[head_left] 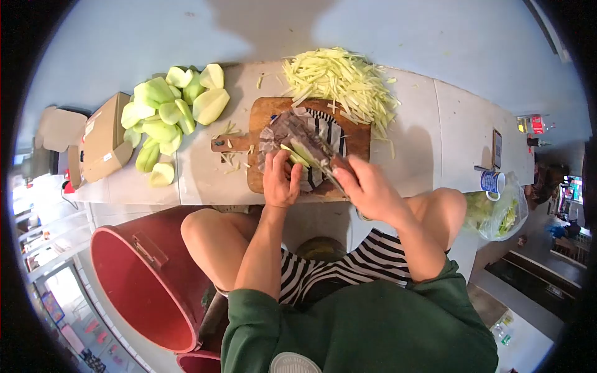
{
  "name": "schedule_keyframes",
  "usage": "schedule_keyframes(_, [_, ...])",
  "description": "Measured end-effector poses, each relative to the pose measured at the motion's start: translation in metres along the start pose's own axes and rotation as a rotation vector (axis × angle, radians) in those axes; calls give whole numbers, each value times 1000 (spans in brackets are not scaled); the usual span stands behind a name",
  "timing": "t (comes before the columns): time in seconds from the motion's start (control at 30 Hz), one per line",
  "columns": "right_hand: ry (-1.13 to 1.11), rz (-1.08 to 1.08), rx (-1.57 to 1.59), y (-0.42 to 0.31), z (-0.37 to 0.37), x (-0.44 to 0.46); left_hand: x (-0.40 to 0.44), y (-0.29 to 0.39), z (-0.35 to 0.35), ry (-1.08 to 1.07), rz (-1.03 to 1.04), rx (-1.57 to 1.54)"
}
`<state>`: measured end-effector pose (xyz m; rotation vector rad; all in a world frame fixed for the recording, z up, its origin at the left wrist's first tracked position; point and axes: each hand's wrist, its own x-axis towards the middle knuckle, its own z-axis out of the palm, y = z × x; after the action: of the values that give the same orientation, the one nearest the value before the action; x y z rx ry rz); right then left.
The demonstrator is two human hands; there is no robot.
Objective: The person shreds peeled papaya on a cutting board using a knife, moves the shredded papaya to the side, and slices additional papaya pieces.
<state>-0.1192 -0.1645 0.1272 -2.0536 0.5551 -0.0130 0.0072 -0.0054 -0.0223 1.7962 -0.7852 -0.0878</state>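
A wooden cutting board [262, 114] lies on the white table, with a crumpled, partly striped cloth [333, 129] on it. My left hand [281, 180] is closed against a piece of pale green vegetable [300, 153] at the board's near side. In my right hand [367, 185] is the handle end of a wide-bladed knife [305, 133], its blade slanting up and left over the cloth, close to the green piece. Behind the board rises a heap of thin pale green strips [339, 78].
Sliced green pieces [158, 109] are piled at the left, beside an open cardboard box [107, 140]. A large red bin [140, 280] stands below the table. A mug [491, 182], a phone [497, 149] and a plastic bag [507, 214] are at the right.
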Motion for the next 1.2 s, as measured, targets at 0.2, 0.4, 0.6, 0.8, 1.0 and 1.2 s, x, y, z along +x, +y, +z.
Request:
schedule_keyframes(0.2, [152, 62, 179, 19, -39, 1, 7, 25, -3, -109, -201, 111])
schedule_keyframes(0.4, [202, 106, 207, 45, -53, -2, 13, 36, 4, 37, 35, 500])
schedule_keyframes(0.6, [222, -42, -15, 31, -60, -6, 29, 35, 35, -172, 148, 669])
schedule_keyframes(0.8, [273, -100, -94, 40, -57, -7, 23, 11, 19, -196, 283, 421])
schedule_keyframes(1.0, [240, -89, -116, 37, -53, -5, 28, 0, -2, -342, 448, 439])
schedule_keyframes(1.2, [19, 56, -104, 23, -35, -6, 35, 1, -22, -504, 553, 409])
